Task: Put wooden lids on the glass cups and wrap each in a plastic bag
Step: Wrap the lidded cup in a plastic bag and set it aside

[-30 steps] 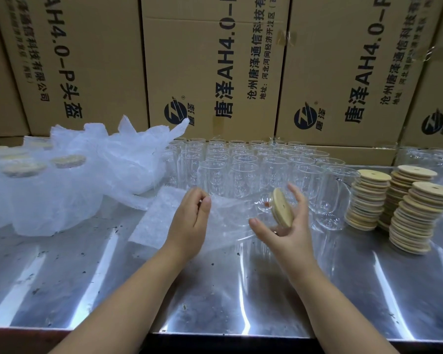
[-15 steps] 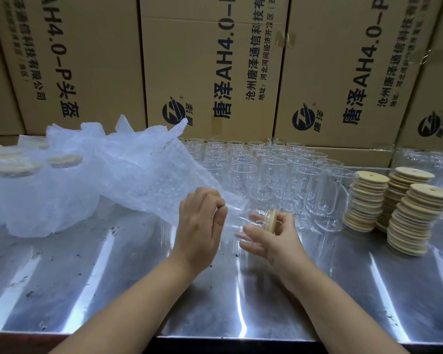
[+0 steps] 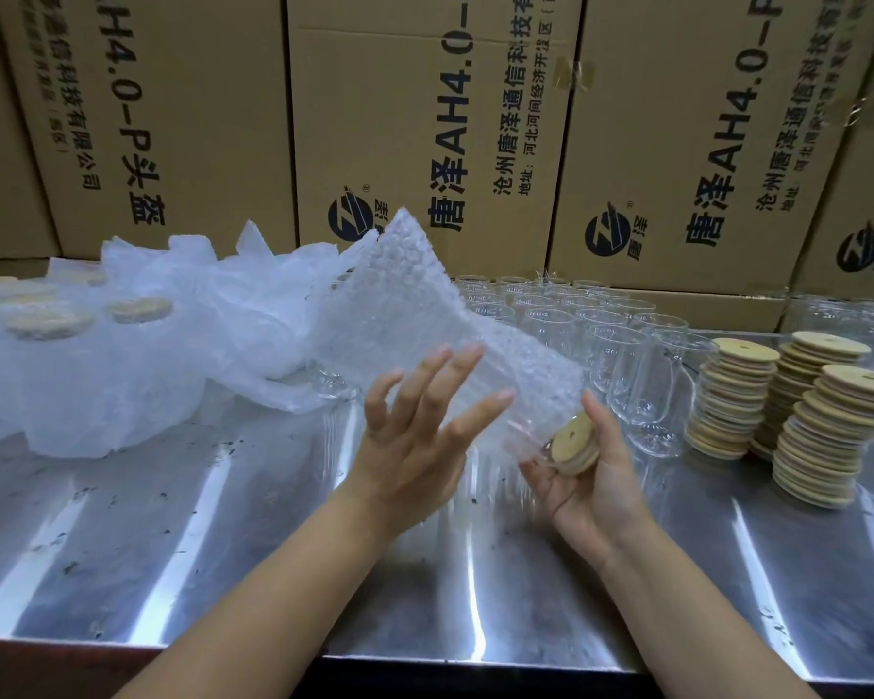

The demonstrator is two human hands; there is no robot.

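Lidded cup (image 3: 573, 442): off the counter (image 3: 223, 547), lid end near right, seemingly sheathed in the bubble bag (image 3: 404, 305).
Long axis: slanting from near right up to far left.
Right hand (image 3: 591, 491): fingers curled round the lid end.
Left hand (image 3: 420, 426): fingers spread straight against the bag's near-left side, nearer its loose end.
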